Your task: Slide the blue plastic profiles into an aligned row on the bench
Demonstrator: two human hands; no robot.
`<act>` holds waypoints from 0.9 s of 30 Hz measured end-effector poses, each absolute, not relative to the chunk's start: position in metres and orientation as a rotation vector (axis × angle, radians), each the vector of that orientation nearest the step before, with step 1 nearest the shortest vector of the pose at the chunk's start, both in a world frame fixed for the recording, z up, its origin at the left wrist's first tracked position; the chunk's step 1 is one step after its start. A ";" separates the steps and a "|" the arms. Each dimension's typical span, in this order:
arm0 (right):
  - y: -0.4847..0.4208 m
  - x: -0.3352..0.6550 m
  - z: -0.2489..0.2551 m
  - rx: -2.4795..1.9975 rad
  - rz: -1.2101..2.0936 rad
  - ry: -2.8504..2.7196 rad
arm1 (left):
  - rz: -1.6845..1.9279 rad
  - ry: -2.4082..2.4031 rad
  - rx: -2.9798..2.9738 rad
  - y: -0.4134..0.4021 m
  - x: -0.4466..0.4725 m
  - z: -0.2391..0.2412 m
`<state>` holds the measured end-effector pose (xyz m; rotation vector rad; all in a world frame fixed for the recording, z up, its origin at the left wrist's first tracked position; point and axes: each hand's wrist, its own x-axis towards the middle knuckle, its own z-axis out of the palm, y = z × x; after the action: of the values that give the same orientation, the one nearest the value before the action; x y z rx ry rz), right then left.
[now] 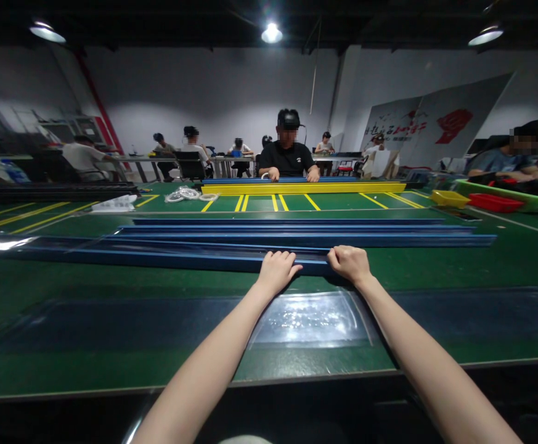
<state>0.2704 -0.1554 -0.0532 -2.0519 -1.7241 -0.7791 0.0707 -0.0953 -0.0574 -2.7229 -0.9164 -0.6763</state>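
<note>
I'm leaning both arms over the green tabletop (65, 376), and the blue rail (195, 261) is lying between its near and far edges, running out to the left edge. My left hand (278, 270) is resting over the near wall, fingers bent together, thumb standing apart — whether they're pinching, I can't tell. My right hand (349, 262) is gripping the rail's right end, fingers curled tight. I judge I'm steadying this end; any next move is calling for both hands working together, as so long a rail could be swinging into the other blue rails (389, 240) just beyond. A clear sheet (310, 320) is lying toward the near edge — and a co-worker is handling a yellow rail (303, 189) by the far edge.
</note>
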 end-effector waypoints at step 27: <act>-0.180 0.321 -0.053 -2.171 -0.881 -1.543 | -0.667 -0.950 -2.655 -0.093 0.066 -0.054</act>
<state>0.3212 -0.1799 -0.0533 -2.1712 -1.5433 -0.8810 0.0656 -0.0927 -0.0536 -2.6549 -0.9496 -0.6668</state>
